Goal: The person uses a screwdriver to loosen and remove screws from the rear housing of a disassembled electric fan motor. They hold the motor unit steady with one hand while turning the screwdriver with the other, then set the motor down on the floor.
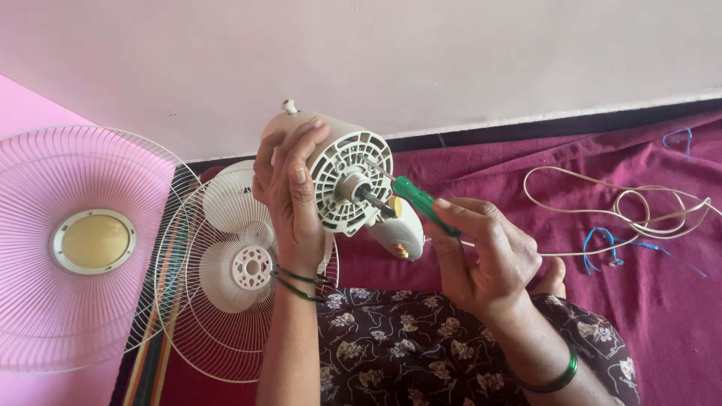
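Note:
My left hand (pixel 289 192) grips a cream fan motor housing (pixel 342 169), held up with its vented front face and metal shaft (pixel 374 199) turned toward me. My right hand (pixel 485 252) holds a green-handled screwdriver (pixel 423 203), whose thin blade reaches up and left onto the front face of the housing. Part of the fan's cream neck (pixel 398 233) with a yellow knob hangs below the motor. Green bangles sit on both wrists.
A white fan blade (pixel 241 252) lies inside a wire rear guard (pixel 195 316) on the maroon cloth. The front wire guard with a gold centre disc (pixel 92 240) lies at the left. A beige cord (pixel 639 207) and blue wires (pixel 602 244) are coiled at the right. A wall stands behind.

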